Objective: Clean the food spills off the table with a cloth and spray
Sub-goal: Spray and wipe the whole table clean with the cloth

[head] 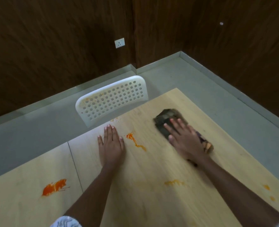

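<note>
On the pale wooden table [152, 185] my right hand [184, 140] presses flat on a dark folded cloth [166, 118], blurred by motion, near the far right part. My left hand [111, 143] lies flat and open on the wood, holding nothing. An orange streak [135, 141] runs between the two hands. A larger orange-red smear [54, 187] sits at the near left. A yellow-orange smear [174, 183] lies near my right forearm, and small orange spots [266, 187] mark the right edge. No spray bottle is in view.
A white perforated chair back [111, 99], speckled with orange, stands against the table's far edge. Grey floor [201, 89] and dark wood-panelled walls surround the table. A seam [74, 164] divides the tabletop at the left. A wall socket [119, 42] is behind.
</note>
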